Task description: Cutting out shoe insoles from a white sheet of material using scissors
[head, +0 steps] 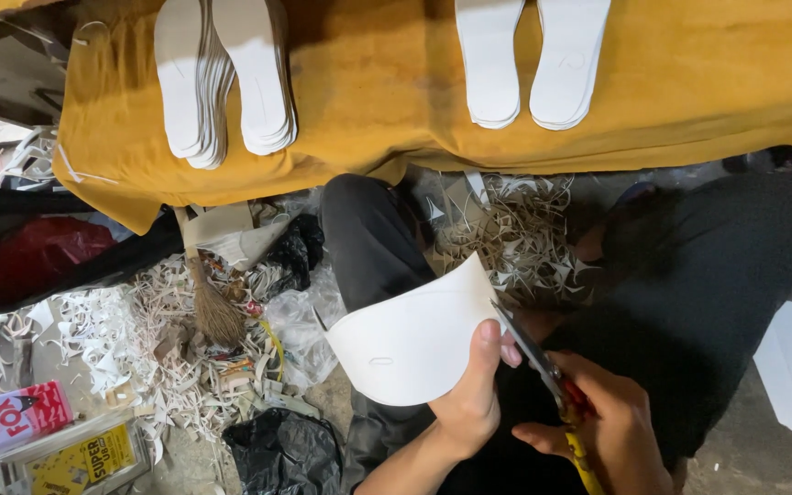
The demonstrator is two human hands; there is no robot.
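Your left hand [469,403] pinches a white insole sheet [414,344] at lower centre of the frame, thumb on top. The sheet is thin, smooth and curved, with a rounded lower edge and a small oval slot. Your right hand [611,426] is clamped on the handles of scissors [538,353], whose blades meet the sheet's right edge. Across the top, 4 stacks of white insoles [231,78] lie on a mustard cloth [387,92]. At lower left, paper trimmings [139,339] litter the floor beside a black bag [286,449].
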